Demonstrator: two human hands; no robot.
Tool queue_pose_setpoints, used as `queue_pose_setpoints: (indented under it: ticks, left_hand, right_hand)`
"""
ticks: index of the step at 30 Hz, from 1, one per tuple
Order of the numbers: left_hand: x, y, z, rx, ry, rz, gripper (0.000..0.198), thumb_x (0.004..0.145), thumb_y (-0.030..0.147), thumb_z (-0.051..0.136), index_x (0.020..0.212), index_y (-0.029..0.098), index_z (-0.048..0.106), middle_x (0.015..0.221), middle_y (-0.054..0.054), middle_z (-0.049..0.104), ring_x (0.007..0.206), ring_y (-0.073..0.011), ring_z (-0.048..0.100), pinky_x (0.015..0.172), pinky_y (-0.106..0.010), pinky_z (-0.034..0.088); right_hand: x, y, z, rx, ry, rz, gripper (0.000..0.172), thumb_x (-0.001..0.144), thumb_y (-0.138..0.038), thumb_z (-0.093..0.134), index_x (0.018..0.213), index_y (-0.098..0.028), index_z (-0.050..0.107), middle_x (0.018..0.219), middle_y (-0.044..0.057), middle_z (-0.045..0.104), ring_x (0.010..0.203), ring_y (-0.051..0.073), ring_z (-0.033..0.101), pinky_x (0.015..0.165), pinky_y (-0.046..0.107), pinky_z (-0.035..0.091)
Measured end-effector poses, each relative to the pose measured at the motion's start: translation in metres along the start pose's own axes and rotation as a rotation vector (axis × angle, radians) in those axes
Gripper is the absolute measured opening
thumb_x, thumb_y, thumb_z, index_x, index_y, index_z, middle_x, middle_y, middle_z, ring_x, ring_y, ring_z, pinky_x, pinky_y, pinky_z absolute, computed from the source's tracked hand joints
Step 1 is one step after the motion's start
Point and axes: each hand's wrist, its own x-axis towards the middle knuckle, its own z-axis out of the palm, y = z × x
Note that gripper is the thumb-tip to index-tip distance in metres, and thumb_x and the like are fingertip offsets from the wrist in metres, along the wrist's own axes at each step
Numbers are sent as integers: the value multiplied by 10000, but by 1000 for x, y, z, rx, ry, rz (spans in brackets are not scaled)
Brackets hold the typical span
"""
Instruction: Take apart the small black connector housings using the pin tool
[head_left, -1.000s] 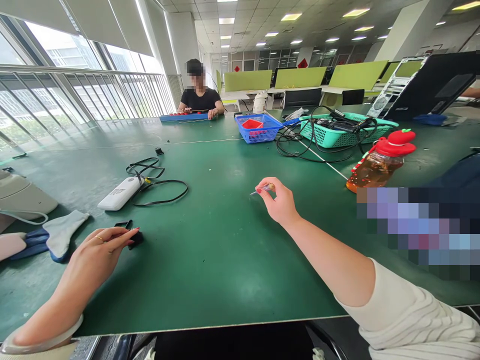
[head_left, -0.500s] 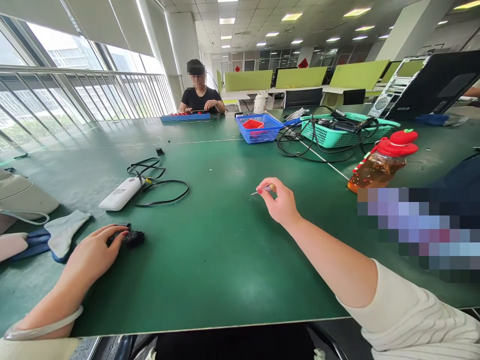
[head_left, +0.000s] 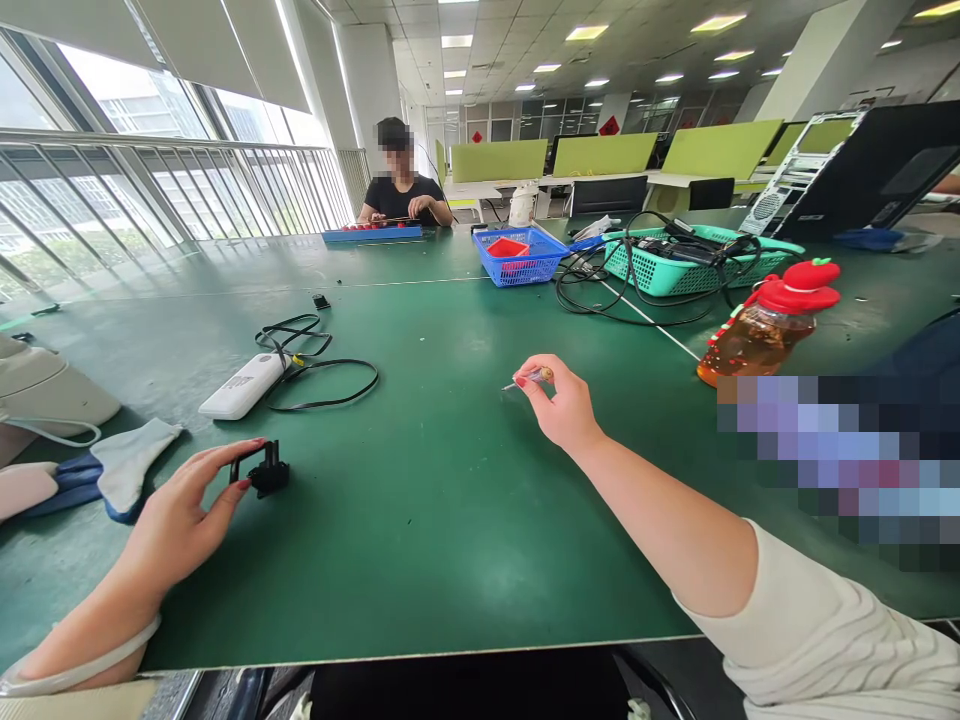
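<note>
The left hand (head_left: 184,510) is curled around a small black plug-like part (head_left: 262,472) on the green table (head_left: 450,520), thumb under it and forefinger arched over the top, so it is grasping the part, though only at the fingertips. The part sits at the very tip of that pinch, touching the table or just off it; which one is hard to tell. Well apart, on the other side, the right hand (head_left: 562,405) is pinched shut on a slim screwdriver (head_left: 529,377), its point sticking out away from the palm, toward the left hand's side.

Just beyond the left grip lies a white power bank (head_left: 244,386) with a black cable (head_left: 319,375) looped beside it, and outward of the wrist a grey-and-blue cloth (head_left: 127,465). Past the screwdriver's side stands an amber bottle with a red cap (head_left: 765,325). Farther off are a blue basket (head_left: 517,258) and a teal basket of cables (head_left: 675,260), and a person in black (head_left: 401,190) sits at the far end.

The risks, by judgement: that fingertip hold is shallow, so the black part could roll or pop out and skid across the smooth top. The screwdriver is held just as lightly and could slip. A wide sweep of the right forearm might knock the bottle
</note>
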Motion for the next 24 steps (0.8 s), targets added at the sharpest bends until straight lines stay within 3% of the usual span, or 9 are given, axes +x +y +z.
queue_pose_setpoints:
  ticks: [6, 12, 17, 21, 24]
  left_hand:
    - [5, 3, 0, -130, -91, 43, 444, 918, 377, 387, 1314, 259, 552, 1299, -57, 659, 1191, -232, 607, 1018, -325, 463]
    - [5, -3, 6, -162, -129, 2, 474, 924, 381, 389, 1372, 263, 492, 1379, -30, 629, 1238, -212, 588, 1048, -306, 435]
    - [5, -2, 7, -130, -147, -30, 523, 906, 460, 450, 1402, 296, 484, 1350, -16, 654, 1186, -224, 623, 1002, -326, 480]
    - [11, 8, -2, 20, -119, -30, 455, 908, 507, 445, 1234, 269, 655, 1178, -39, 733, 1126, -267, 643, 990, -388, 493]
    - [19, 30, -16, 37, -114, 66, 434, 896, 519, 457, 1162, 279, 702, 1094, -30, 757, 1056, -269, 662, 1007, -404, 476]
  right_hand:
    - [0, 1, 1, 15, 3, 4, 124, 904, -379, 590, 921, -256, 592, 867, 28, 727, 798, 195, 684, 753, 336, 541]
    - [0, 2, 1, 14, 4, -8, 105, 899, -359, 598, 924, -257, 591, 863, 20, 732, 792, 193, 689, 755, 337, 542]
    - [0, 2, 1, 15, -2, -11, 94, 900, -351, 594, 920, -259, 588, 860, 18, 733, 795, 195, 693, 777, 345, 547]
    - [0, 0, 1, 9, -1, -23, 87, 902, -347, 591, 912, -260, 588, 850, 18, 731, 783, 192, 692, 761, 339, 549]
    - [0, -2, 0, 10, -3, -22, 97, 902, -358, 591, 919, -262, 596, 858, 22, 734, 781, 193, 698, 753, 340, 559]
